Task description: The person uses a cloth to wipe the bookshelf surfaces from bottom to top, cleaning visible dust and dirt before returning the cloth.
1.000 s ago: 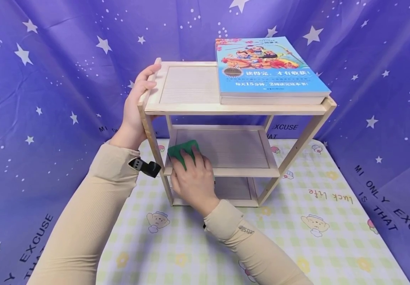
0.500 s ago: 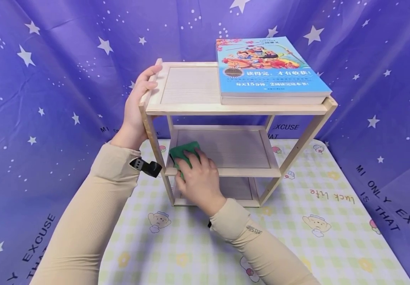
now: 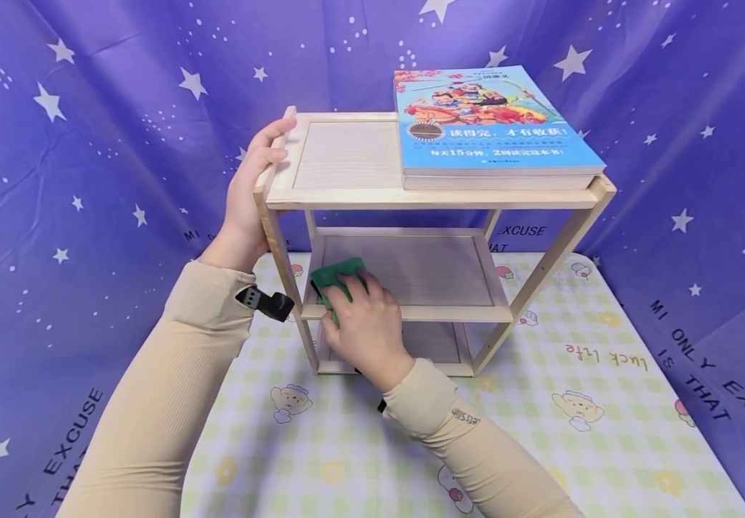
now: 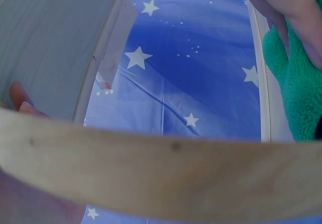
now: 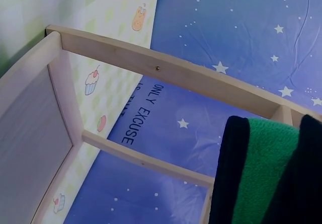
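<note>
A small three-tier wooden shelf rack [image 3: 340, 196] stands on the table. My left hand [image 3: 247, 194] grips its top left side, fingers over the edge; in the left wrist view a fingertip [image 4: 19, 95] shows against the underside of the top board. On the left part of the middle board [image 3: 420, 270], my right hand [image 3: 368, 327] holds a folded fluffy green cloth [image 3: 336, 272] against the wood. The cloth looks black on some parts in the right wrist view, where the right fingers are hidden.
Thick books with a blue cover [image 3: 482, 129] lie stacked on the right half of the top board. A checked tablecloth [image 3: 605, 446] covers the table. Purple star-patterned curtains [image 3: 119, 108] close in behind and on both sides.
My right hand and the green cloth have shifted slightly right and toward me on the middle board, mostly in the first half second. The left hand keeps its grip on the rack.
</note>
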Action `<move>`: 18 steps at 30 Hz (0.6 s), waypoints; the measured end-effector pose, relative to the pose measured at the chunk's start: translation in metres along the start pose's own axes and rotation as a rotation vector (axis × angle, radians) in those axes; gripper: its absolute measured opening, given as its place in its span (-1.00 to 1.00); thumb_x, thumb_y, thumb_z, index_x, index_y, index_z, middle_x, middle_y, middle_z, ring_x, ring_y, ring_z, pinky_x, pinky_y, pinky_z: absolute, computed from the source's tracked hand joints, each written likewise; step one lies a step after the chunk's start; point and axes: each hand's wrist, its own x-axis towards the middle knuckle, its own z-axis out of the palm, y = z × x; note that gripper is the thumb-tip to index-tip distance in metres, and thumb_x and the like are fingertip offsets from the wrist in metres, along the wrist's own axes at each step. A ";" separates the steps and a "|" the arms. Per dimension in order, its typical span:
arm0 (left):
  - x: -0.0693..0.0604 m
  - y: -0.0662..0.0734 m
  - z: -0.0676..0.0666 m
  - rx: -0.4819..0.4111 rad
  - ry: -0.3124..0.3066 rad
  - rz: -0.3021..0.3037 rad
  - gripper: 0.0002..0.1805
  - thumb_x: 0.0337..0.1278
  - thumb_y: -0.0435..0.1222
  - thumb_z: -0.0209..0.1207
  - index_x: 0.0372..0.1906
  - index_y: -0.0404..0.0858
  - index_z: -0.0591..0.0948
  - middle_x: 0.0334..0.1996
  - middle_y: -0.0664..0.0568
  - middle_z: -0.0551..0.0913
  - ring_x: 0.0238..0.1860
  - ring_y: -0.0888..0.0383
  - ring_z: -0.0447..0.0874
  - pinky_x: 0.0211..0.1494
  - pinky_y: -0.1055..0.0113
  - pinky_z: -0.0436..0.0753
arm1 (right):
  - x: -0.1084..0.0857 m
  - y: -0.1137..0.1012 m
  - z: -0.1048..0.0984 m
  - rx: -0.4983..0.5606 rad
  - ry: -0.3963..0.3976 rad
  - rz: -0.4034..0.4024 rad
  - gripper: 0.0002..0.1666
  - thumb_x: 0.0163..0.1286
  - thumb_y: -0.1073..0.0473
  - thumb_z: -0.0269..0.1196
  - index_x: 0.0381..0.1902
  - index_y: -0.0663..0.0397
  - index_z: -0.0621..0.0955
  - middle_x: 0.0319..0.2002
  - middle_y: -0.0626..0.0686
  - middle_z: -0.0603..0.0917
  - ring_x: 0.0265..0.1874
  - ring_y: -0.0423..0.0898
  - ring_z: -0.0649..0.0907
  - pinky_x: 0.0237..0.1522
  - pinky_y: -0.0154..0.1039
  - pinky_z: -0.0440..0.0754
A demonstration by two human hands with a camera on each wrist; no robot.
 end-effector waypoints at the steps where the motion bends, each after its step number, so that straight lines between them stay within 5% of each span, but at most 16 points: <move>1: 0.000 0.000 0.000 0.001 0.001 -0.001 -0.45 0.19 -0.27 -0.14 0.32 -0.16 0.40 0.56 0.25 0.11 0.45 0.18 0.08 0.34 0.29 0.16 | 0.000 0.000 -0.001 -0.001 0.000 0.001 -0.73 0.02 0.07 0.35 -0.24 -0.15 0.74 -0.16 -0.02 0.78 -0.04 0.11 0.72 -0.22 -0.02 0.71; 18: -0.001 0.000 0.000 0.010 0.002 -0.010 -0.45 0.20 -0.25 -0.13 0.34 -0.15 0.40 0.56 0.29 0.12 0.47 0.18 0.06 0.35 0.23 0.14 | -0.008 0.018 -0.011 0.011 -0.029 0.048 -0.77 0.02 0.10 0.34 -0.28 -0.13 0.72 -0.17 -0.01 0.77 -0.10 0.13 0.71 -0.25 0.00 0.71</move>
